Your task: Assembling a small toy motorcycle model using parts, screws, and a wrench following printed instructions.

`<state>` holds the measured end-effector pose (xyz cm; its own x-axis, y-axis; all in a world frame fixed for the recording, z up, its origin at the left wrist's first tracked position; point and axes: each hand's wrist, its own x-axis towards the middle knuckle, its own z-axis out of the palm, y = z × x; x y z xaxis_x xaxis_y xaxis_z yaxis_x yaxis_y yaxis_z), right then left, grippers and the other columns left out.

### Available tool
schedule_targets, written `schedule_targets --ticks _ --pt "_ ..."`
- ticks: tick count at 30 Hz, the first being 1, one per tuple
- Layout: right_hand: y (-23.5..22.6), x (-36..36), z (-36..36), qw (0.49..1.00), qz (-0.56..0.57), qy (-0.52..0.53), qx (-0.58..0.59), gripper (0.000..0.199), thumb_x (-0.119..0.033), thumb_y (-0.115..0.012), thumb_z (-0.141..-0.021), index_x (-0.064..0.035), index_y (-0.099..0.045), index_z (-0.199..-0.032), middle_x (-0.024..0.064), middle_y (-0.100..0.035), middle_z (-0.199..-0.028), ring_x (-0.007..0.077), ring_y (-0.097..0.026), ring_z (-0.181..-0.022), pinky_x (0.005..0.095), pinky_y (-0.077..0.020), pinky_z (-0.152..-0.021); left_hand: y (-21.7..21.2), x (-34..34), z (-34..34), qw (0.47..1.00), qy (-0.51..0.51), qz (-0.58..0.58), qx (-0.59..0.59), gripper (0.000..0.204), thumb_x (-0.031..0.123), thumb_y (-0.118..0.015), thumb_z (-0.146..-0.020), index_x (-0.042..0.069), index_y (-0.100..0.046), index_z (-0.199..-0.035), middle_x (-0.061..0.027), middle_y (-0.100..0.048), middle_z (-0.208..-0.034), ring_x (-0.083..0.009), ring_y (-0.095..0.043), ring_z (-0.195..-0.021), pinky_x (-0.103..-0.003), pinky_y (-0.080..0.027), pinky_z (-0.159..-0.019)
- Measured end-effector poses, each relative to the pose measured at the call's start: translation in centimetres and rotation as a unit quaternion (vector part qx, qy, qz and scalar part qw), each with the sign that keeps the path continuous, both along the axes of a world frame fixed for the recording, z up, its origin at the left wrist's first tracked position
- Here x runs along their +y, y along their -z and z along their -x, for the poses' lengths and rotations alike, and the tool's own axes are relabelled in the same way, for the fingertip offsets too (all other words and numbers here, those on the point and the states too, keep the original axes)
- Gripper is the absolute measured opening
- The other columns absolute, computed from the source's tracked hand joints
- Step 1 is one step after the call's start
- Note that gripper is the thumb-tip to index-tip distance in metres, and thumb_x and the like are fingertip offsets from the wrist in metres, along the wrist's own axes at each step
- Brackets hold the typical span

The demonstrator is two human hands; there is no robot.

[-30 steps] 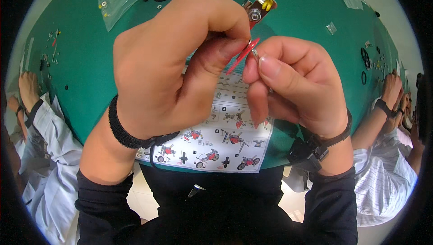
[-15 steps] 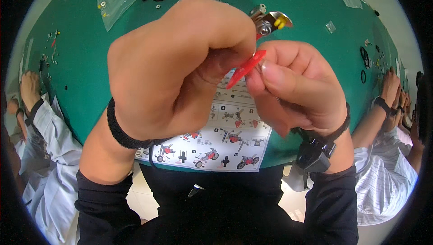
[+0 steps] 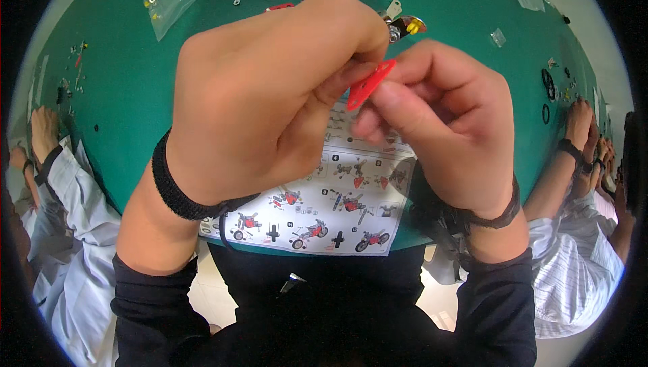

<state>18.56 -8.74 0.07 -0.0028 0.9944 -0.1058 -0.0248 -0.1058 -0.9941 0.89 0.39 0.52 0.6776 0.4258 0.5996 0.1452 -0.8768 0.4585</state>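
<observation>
Since the red plate (image 3: 370,83) looks thin, light and stiff, my left hand (image 3: 270,97) and right hand (image 3: 439,124) pinch its edges, fingertips clamped.

The left hand (image 3: 270,103) and right hand (image 3: 439,124) cover the top of the sheet (image 3: 324,212) beneath them and much of the red plate (image 3: 370,83) pinched between them. Loose bits (image 3: 74,70) far left of the left hand are too small to tell.
</observation>
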Motion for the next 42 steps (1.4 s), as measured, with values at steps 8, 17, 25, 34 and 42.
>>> schedule_targets --ticks 8,17,25,34,42 --pt "0.4 0.3 -0.2 0.981 -0.092 0.022 -0.172 0.013 0.003 -0.073 -0.087 0.0022 -0.061 -0.089 0.0065 -0.07 -0.091 0.0103 -0.066 -0.084 0.0237 -0.0527 -0.081 0.4 -0.3 -0.1 1.0 0.007 0.022 0.002 0.01 -0.007 -0.068 -0.082 -0.001 -0.064 -0.089 -0.0108 -0.066 -0.083 -0.0257 -0.067 -0.071 -0.029 -0.052 -0.069" --pt "0.4 0.4 -0.2 0.957 -0.134 0.064 -0.25 0.016 0.0 -0.077 -0.084 0.0023 -0.063 -0.089 0.0034 -0.069 -0.084 0.007 -0.065 -0.078 0.0217 -0.0536 -0.075 0.7 0.2 -0.1 0.999 0.005 0.032 0.028 0.01 -0.008 -0.064 -0.086 -0.002 -0.061 -0.093 -0.01 -0.063 -0.08 -0.0184 -0.065 -0.069 -0.025 -0.051 -0.067" --pt "0.8 0.7 -0.7 0.958 -0.121 0.063 -0.252 0.014 0.0 -0.076 -0.086 0.0038 -0.065 -0.094 0.0038 -0.069 -0.086 0.0073 -0.066 -0.081 0.0195 -0.0526 -0.074 0.5 0.1 -0.4 0.984 -0.05 0.152 0.084 0.003 -0.003 -0.06 -0.094 -0.002 -0.059 -0.097 -0.0042 -0.06 -0.081 -0.0081 -0.058 -0.072 -0.021 -0.046 -0.067" --pt "0.0 1.3 -1.3 0.997 0.018 0.057 -0.05 0.019 -0.013 -0.067 -0.096 0.003 -0.065 -0.106 0.0018 -0.068 -0.087 0.0028 -0.058 -0.078 0.0184 -0.0434 -0.07 1.1 0.1 -0.6 0.97 -0.047 0.237 0.013 0.003 0.0 -0.058 -0.097 -0.002 -0.059 -0.098 -0.0021 -0.06 -0.082 -0.0066 -0.056 -0.074 -0.02 -0.044 -0.067" --pt "0.6 1.2 -1.0 0.997 0.06 -0.004 -0.04 0.019 -0.01 -0.068 -0.093 0.0049 -0.069 -0.104 0.0036 -0.071 -0.089 0.0037 -0.062 -0.079 0.0175 -0.0458 -0.07 1.4 0.3 -0.4 0.995 -0.02 0.075 0.063 0.013 -0.008 -0.063 -0.086 -0.001 -0.061 -0.097 -0.0114 -0.064 -0.082 -0.0213 -0.067 -0.073 -0.027 -0.051 -0.069"
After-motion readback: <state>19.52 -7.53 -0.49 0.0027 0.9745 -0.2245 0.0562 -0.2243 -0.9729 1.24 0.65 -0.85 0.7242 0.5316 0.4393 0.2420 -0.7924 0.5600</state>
